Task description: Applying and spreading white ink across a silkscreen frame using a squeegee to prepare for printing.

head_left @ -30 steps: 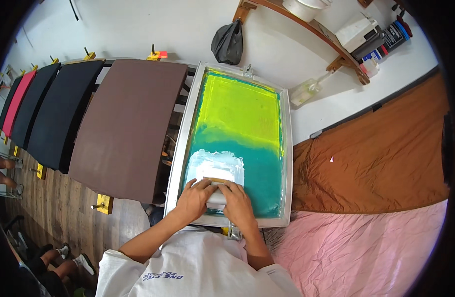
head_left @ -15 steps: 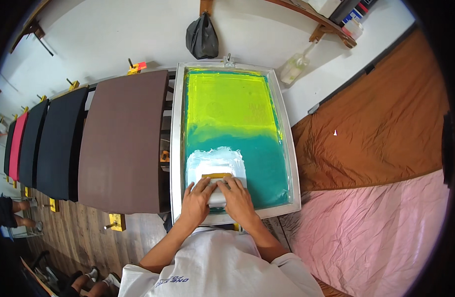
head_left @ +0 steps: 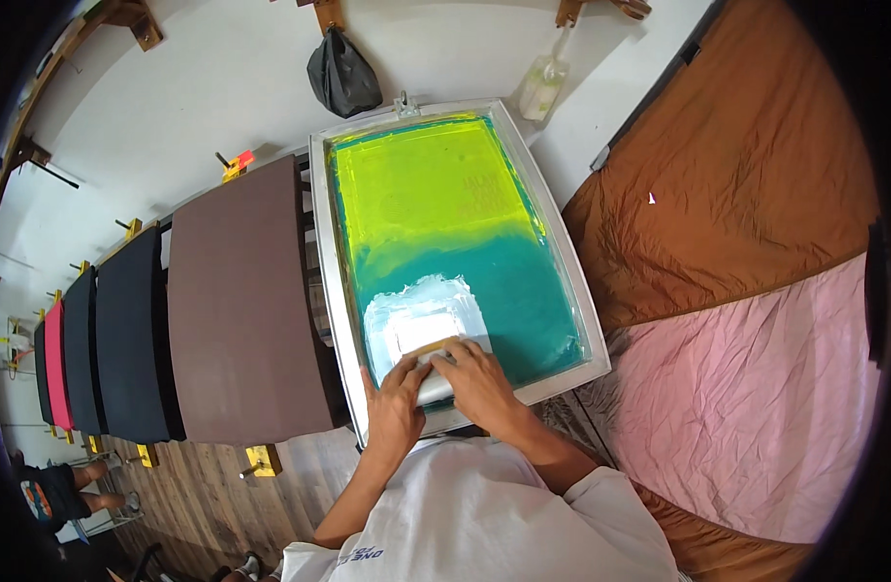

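My left hand (head_left: 397, 412) and my right hand (head_left: 482, 388) grip a small squeegee (head_left: 432, 346) side by side, fingers bent over its top. The squeegee has a yellow-brown edge and a pale body, partly hidden by my fingers. It rests at the near end of a silk screen (head_left: 533, 291) in a pale metal frame (head_left: 584, 291). White ink (head_left: 426, 296) lies in a thick smeared patch just beyond the squeegee, around a smoother white rectangle. The mesh is teal in its nearer part and yellow-green in its farther part, with faint lettering.
A brown padded board (head_left: 237, 310) stands left of the screen, with black boards (head_left: 130, 330) and a pink one (head_left: 54, 364) beyond. Brown cloth (head_left: 727, 184) and pink cloth (head_left: 736, 417) hang at right. A black bag (head_left: 343, 78) hangs on the wall. Another person (head_left: 62, 495) is at lower left.
The view has turned, so the screen leans more and sits a little higher. Both hands have drawn the squeegee slightly toward me, and more of the white rectangle shows beyond it.
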A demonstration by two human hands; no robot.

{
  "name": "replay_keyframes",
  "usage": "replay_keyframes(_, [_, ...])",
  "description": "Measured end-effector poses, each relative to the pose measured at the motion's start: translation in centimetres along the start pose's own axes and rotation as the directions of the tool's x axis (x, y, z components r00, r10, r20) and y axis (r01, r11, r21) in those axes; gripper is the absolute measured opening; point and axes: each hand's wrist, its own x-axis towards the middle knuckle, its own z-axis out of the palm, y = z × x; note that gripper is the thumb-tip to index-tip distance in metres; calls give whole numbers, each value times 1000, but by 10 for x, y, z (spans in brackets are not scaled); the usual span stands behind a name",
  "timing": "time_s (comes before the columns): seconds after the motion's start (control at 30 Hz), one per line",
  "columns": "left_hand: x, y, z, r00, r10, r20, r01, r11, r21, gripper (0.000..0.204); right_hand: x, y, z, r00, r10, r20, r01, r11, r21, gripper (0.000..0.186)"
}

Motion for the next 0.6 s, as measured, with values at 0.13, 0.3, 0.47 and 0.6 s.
replay_keyframes(0.13, [-2, 1, -3, 998, 3, 58, -1, 1000, -28, 69, -7, 1, 2, 999, 1, -40, 0, 1000, 12, 35])
replay_keyframes(0.3, [-4, 6, -1, 999, 34, 1, -34, 999, 14, 69, -13, -2, 5, 998, 16, -62, -18, 999, -29, 44])
replay_keyframes(0.47, [-8, 7, -3, 998, -1, 60, 2, 1000, -15, 68, -15, -2, 0, 995, 34, 96, -41, 996, 76, 45])
replay_keyframes(0.6, [-10, 2, 4, 1000, 9, 26, -9, 1000, 2, 68, -22, -6, 4, 998, 8, -68, -8, 1000, -5, 35])
